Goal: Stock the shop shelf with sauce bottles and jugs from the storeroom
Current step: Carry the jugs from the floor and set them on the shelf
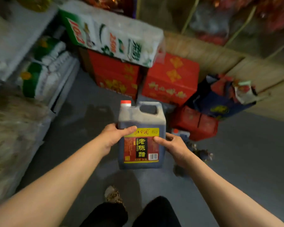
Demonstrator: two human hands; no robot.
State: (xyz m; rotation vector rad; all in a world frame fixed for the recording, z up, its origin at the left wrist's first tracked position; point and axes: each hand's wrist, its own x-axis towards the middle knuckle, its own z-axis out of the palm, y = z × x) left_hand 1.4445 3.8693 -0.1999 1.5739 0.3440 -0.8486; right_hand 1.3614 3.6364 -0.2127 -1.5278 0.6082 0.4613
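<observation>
Nearest the camera, the person's dark trouser legs point(138, 213) and one leopard-print shoe point(113, 196) are showing above the grey floor point(236, 161). Two bare forearms are reaching forward from the lower corners, and both hands are grasping a vinegar jug point(141, 136) between them, holding it upright in the air over the floor, in the middle of the scene. The left hand point(115, 136) is gripping the jug's left edge with its thumb lying across the top of the yellow-and-red label point(141, 145), while the right hand point(172, 145) is gripping the right edge with its thumb pressing on the label's face. The jug is carrying dark liquid, a red cap point(126, 103) at its far left corner and a moulded handle point(148, 106) beside it. Just to the right of the right hand, a second jug with a red cap point(179, 133) is standing on the floor, mostly hidden. Farther on, red cartons point(169, 79) are sitting on the floor, with a white-and-green pack point(111, 33) lying across them. On the left, white shelving point(23, 30) is holding green-and-white bags point(39, 76). On the right, a dark blue bag point(223, 99) is resting against a wooden wall point(203, 51).
</observation>
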